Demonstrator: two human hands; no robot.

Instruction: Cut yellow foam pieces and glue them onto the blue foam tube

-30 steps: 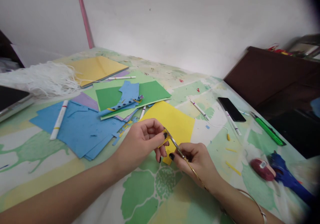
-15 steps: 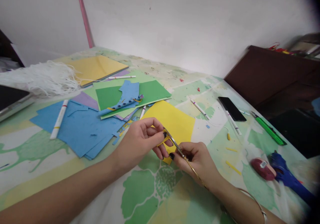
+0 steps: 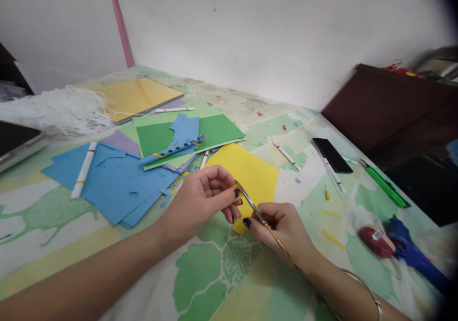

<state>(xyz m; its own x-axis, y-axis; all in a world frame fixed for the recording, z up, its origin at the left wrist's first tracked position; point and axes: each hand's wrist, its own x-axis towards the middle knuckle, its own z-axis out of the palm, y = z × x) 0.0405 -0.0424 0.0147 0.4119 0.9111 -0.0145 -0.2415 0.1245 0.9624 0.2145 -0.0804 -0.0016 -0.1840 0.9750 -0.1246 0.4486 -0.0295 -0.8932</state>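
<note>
My left hand [image 3: 211, 197] is closed in a pinch on a small yellow paper piece [image 3: 233, 187], mostly covered by the fingers. In my right hand [image 3: 281, 228] is a pair of scissors [image 3: 254, 206], its blades pointing up and left to the paper at my left fingertips. Whether the blades touch the paper I cannot tell for sure. Below and behind both hands lies a yellow sheet [image 3: 250, 168]. Left of it, a rolled blue paper piece with dark dots [image 3: 171, 150] rests on a green sheet [image 3: 222, 128].
Blue sheets [image 3: 110, 182] with a marker [image 3: 84, 170] lie at left, near white string [image 3: 67, 113]. At right are a phone [image 3: 332, 155], a green cutter knife [image 3: 384, 183], a blue glue gun [image 3: 411, 249] and yellow strips [image 3: 334, 240]. A wall [image 3: 232, 39] stands behind.
My left fingers have shifted slightly and curled in, and less of the small yellow piece shows. The scissors stay almost in place, with their tips still at my left fingertips.
</note>
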